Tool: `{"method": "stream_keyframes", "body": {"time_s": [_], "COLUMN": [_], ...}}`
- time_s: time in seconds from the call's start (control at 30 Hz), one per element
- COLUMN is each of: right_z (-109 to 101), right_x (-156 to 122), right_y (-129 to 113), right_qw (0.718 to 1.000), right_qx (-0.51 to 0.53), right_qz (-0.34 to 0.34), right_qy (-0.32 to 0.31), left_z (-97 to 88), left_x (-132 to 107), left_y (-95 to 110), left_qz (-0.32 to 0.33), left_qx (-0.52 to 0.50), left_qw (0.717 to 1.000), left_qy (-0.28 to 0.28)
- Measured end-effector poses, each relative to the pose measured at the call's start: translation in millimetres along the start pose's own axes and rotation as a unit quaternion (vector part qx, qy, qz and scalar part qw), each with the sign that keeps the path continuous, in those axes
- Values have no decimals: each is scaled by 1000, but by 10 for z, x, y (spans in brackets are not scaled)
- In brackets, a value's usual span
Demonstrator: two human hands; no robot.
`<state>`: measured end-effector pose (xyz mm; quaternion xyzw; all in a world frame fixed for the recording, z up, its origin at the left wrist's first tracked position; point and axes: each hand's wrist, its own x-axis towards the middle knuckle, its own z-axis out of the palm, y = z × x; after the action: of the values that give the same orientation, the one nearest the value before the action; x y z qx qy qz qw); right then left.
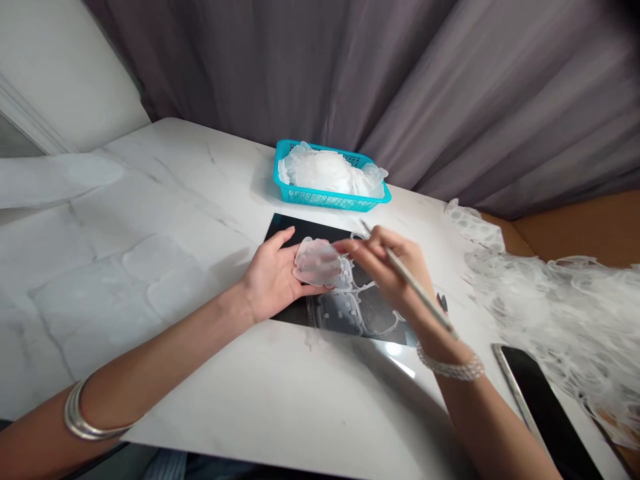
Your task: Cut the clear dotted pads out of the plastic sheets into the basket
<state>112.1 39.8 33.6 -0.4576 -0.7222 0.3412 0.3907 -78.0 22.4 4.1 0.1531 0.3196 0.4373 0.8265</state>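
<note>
My left hand point(275, 277) is turned palm up with its fingers stretched out. A translucent white cut-out piece point(315, 262) with a scalloped edge rests on those fingers; whether it is one layer or several, I cannot tell. My right hand point(395, 260) is closed around a slim, pale, pen-like tool point(417, 287), its narrow end pointing up and away. The right fingertips reach the right edge of the cut-out, blurred there. Below both hands lies a dark board point(295, 230), and on it a clear sheet point(340, 313) with cut outlines.
A turquoise basket point(333, 197) at the back holds a heap of white translucent pieces point(325, 170). Tangled white offcuts point(555, 313) pile up at right, beside a phone point(545, 400). Translucent sheets point(115, 293) lie at left. A grey curtain point(280, 73) hangs behind the white table point(280, 393).
</note>
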Motion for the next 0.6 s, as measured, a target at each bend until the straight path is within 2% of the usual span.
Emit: {"method": "stream_keyframes", "body": {"time_s": [0.07, 0.1, 0.23, 0.27, 0.33, 0.4, 0.43, 0.47, 0.5, 0.53, 0.6], "right_z": [-63, -79, -3, 24, 34, -22, -64, -108, -145, -172, -188], "right_x": [45, 60, 43, 46, 122, 334, 491, 673, 865, 1051, 1337], "right_y": [63, 103, 219, 229, 232, 228, 226, 226, 229, 234, 248], "right_qw": [998, 996, 984, 982, 991, 996, 990, 978, 967, 958, 951], "right_qx": [36, 55, 118, 123, 89, 12, -31, -73, -110, -144, -196], "right_qz": [26, 44, 118, 123, 95, 15, -28, -65, -89, -102, -110], "right_qy": [49, 46, -63, -71, -19, 85, 138, 182, 211, 225, 213], "left_z": [10, 18, 40, 38, 21, -6, -23, -41, -62, -87, -155], "left_x": [-7, -11, -14, -9, 4, 10, 7, 1, -8, -16, -24], "left_y": [-7, -13, -43, -43, -27, -1, 9, 11, 3, -16, -79], "left_qz": [-4, -6, -9, 1, 46, 117, 155, 192, 226, 252, 270], "left_qx": [-7, -4, 41, 59, 111, 207, 278, 364, 461, 560, 729], "left_qw": [1000, 1000, 999, 998, 992, 969, 944, 907, 854, 787, 629], "left_qy": [-8, -9, -5, -1, 27, 69, 84, 90, 81, 58, 2]}}
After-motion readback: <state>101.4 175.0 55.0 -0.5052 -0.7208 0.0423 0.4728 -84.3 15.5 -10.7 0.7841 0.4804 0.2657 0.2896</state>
